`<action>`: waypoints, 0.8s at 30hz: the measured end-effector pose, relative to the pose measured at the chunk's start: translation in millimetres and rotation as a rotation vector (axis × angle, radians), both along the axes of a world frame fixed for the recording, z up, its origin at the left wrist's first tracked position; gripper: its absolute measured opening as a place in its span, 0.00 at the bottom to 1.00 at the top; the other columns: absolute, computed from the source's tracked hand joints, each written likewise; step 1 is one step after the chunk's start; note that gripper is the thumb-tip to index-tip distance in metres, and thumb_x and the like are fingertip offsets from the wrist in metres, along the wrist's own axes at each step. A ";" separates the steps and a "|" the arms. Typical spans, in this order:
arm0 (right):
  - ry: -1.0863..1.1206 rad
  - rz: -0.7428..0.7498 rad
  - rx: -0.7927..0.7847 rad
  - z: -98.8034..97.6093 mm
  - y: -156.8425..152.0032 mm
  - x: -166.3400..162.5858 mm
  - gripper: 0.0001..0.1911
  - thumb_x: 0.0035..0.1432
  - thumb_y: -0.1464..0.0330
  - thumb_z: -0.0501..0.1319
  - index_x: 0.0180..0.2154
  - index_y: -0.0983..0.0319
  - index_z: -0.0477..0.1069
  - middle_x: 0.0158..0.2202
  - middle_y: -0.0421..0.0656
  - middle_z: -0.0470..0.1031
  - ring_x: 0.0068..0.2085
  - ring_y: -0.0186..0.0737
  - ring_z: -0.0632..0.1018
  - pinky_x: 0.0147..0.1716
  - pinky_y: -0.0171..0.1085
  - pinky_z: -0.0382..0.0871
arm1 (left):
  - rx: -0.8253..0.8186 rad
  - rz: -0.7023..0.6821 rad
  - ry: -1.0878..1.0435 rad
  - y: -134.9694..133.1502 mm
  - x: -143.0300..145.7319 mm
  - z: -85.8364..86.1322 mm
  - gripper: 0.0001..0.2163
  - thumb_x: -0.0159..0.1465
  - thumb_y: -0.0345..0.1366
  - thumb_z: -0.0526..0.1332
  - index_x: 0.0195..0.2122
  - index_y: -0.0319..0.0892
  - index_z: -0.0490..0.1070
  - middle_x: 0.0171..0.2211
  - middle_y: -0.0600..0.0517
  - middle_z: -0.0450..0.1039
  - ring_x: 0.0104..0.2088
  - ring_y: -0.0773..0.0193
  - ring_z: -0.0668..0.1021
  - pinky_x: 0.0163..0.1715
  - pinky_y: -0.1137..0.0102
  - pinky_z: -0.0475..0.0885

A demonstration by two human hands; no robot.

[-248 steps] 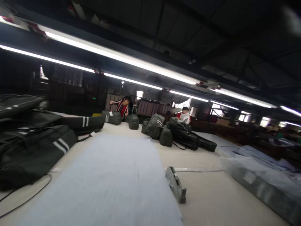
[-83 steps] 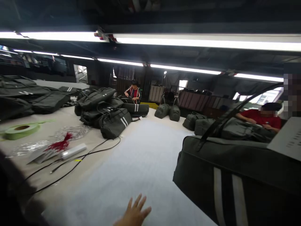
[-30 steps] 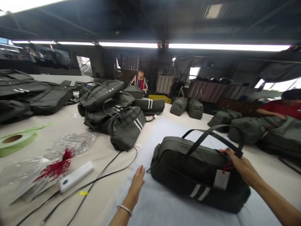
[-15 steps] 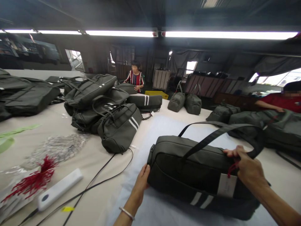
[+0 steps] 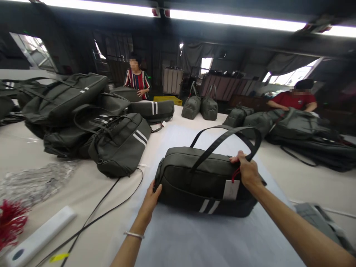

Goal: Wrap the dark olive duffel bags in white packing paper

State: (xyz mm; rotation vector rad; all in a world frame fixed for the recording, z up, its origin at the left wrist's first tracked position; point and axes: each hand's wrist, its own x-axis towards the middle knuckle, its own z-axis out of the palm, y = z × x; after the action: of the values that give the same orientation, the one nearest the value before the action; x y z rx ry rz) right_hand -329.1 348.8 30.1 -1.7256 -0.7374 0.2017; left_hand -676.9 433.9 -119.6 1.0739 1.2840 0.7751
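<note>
A dark green duffel bag point(image 5: 191, 185) stands before me on a pale blue sheet point(image 5: 178, 237), its two black handles point(image 5: 215, 142) arching up. Two white stripes cross its lower front. My left hand point(image 5: 151, 200), a silver bangle on the wrist, grips the bag's left end; some of its fingers are hidden behind the bag. At the upper right end, my right hand point(image 5: 248, 171) is closed on the bag beside the handles. From a red cord close to that hand hangs a white tag point(image 5: 231, 190).
Similar bags point(image 5: 119, 144) are heaped to the left. A white oblong device point(image 5: 41, 235), black cords point(image 5: 102, 213) and red strings point(image 5: 12, 222) lie nearer. A person in stripes point(image 5: 137, 83) is at the back; another in red point(image 5: 294, 100) handles bags point(image 5: 297, 122) at right.
The view has swung right and down, so surroundings sit further left and higher. The bag looks smaller and slightly farther off, with both hands still on it. The person in red shows more fully.
</note>
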 end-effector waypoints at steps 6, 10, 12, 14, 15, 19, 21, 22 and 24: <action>0.006 0.195 -0.088 36.3 -15.1 -13.6 0.22 0.52 0.48 0.62 0.35 0.59 0.76 0.36 0.42 0.79 0.44 0.48 0.76 0.50 0.44 0.66 | 0.323 0.066 0.140 -16.4 -11.2 20.5 0.39 0.57 0.54 0.61 0.65 0.38 0.52 0.67 0.37 0.49 0.67 0.45 0.53 0.64 0.47 0.54; 0.112 0.409 -0.121 60.5 -38.7 -4.3 0.30 0.50 0.50 0.66 0.51 0.59 0.72 0.47 0.44 0.78 0.48 0.45 0.76 0.49 0.41 0.68 | 0.920 -0.007 0.202 -38.4 -4.2 45.1 0.23 0.63 0.49 0.58 0.58 0.49 0.63 0.57 0.46 0.67 0.57 0.49 0.69 0.58 0.50 0.65; 0.208 0.485 -0.192 65.3 -49.2 1.7 0.30 0.47 0.52 0.69 0.50 0.60 0.72 0.47 0.45 0.77 0.48 0.45 0.75 0.47 0.39 0.69 | 1.015 -0.200 0.135 -52.3 15.6 63.1 0.16 0.65 0.44 0.58 0.53 0.52 0.69 0.52 0.49 0.72 0.52 0.53 0.74 0.55 0.57 0.70; 0.249 0.491 -0.260 64.5 -55.2 4.3 0.28 0.42 0.55 0.72 0.44 0.60 0.74 0.43 0.44 0.78 0.45 0.44 0.76 0.41 0.39 0.71 | 0.998 -0.414 0.056 -65.4 48.5 85.0 0.12 0.66 0.41 0.57 0.49 0.51 0.72 0.48 0.49 0.74 0.49 0.56 0.75 0.50 0.64 0.73; 0.252 0.478 -0.276 62.8 -56.3 3.9 0.27 0.40 0.57 0.73 0.42 0.61 0.75 0.40 0.44 0.78 0.42 0.44 0.76 0.37 0.38 0.71 | 0.970 -0.496 0.033 -70.9 69.1 96.5 0.12 0.66 0.39 0.57 0.49 0.51 0.72 0.48 0.49 0.74 0.50 0.57 0.75 0.49 0.65 0.73; 0.275 0.470 -0.226 57.6 -53.6 -6.5 0.30 0.37 0.59 0.74 0.44 0.61 0.72 0.34 0.41 0.76 0.38 0.43 0.77 0.33 0.38 0.72 | 0.784 -0.614 0.057 -81.9 160.4 136.0 0.29 0.54 0.29 0.63 0.59 0.45 0.64 0.58 0.46 0.67 0.58 0.55 0.68 0.59 0.65 0.62; 0.307 0.502 -0.172 59.1 -52.3 -11.6 0.34 0.37 0.58 0.74 0.47 0.61 0.69 0.36 0.41 0.76 0.39 0.43 0.78 0.37 0.39 0.74 | 0.686 -0.591 0.070 -81.9 197.8 148.1 0.30 0.51 0.26 0.63 0.57 0.42 0.64 0.55 0.45 0.69 0.57 0.54 0.69 0.58 0.64 0.61; 0.327 0.522 -0.153 60.4 -52.4 -12.8 0.36 0.38 0.58 0.74 0.49 0.61 0.68 0.36 0.41 0.76 0.38 0.43 0.79 0.38 0.40 0.74 | 0.648 -0.574 0.071 -81.2 211.7 152.1 0.27 0.52 0.26 0.62 0.55 0.42 0.65 0.52 0.44 0.71 0.55 0.52 0.70 0.56 0.63 0.62; 0.355 0.566 -0.128 62.6 -54.1 -11.8 0.38 0.39 0.59 0.74 0.52 0.62 0.66 0.36 0.40 0.76 0.36 0.41 0.79 0.39 0.41 0.74 | 0.601 -0.556 0.052 -78.6 228.3 156.9 0.22 0.54 0.26 0.61 0.52 0.42 0.67 0.46 0.45 0.74 0.51 0.50 0.72 0.54 0.60 0.62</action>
State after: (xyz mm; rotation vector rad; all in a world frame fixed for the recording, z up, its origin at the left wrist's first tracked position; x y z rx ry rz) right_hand -340.8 294.7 92.7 -1.5032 -0.9428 0.9358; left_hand -448.6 355.3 37.4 1.8428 0.7288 0.7136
